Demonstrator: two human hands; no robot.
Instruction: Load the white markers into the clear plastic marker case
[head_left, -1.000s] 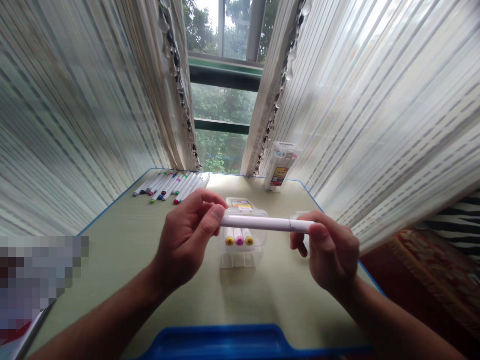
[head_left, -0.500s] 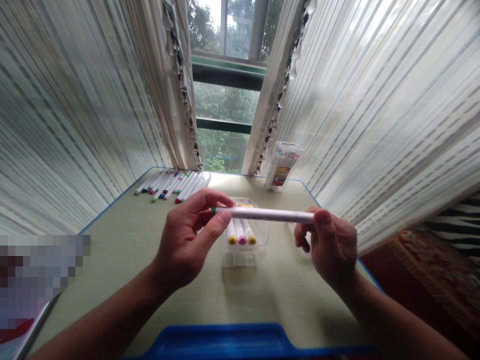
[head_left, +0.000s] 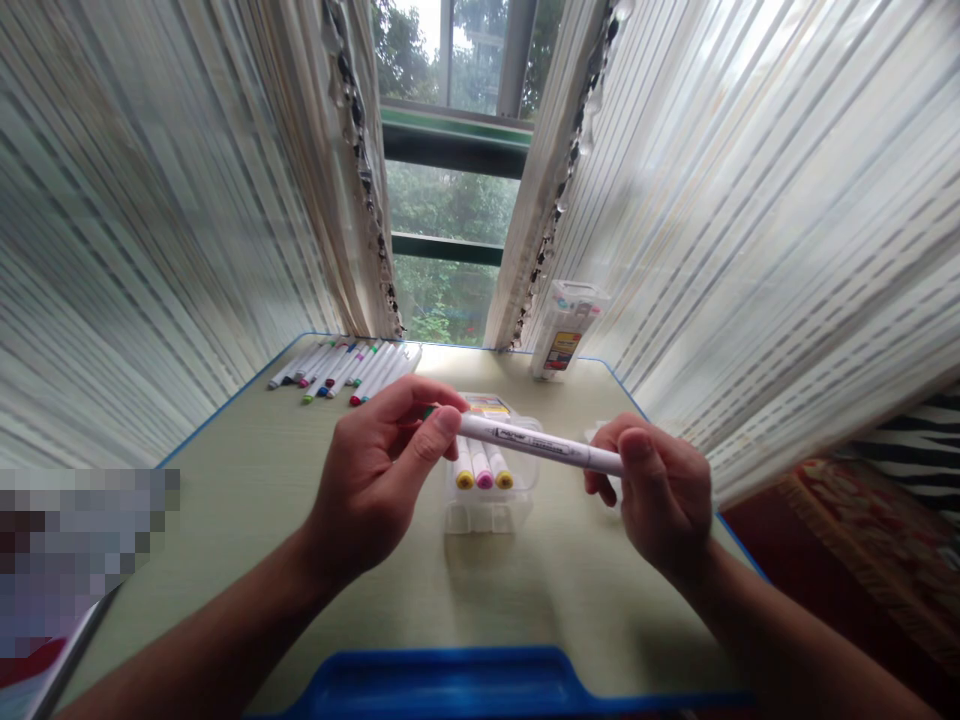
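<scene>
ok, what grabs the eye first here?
The white marker, pinched at its ends between the left hand and right hand, mid-frame above the table. Just behind it lies a clear case holding three markers, yellow and pink caps showing. A row of loose markers lies at the table's far left, by the curtain.

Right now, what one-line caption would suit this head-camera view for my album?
The left hand and right hand hold a white marker pen by its ends above a clear plastic marker box.

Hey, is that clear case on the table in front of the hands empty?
No, the clear case holds three markers with yellow, pink and yellow caps, just behind the white marker gripped by the left hand and right hand.
</scene>
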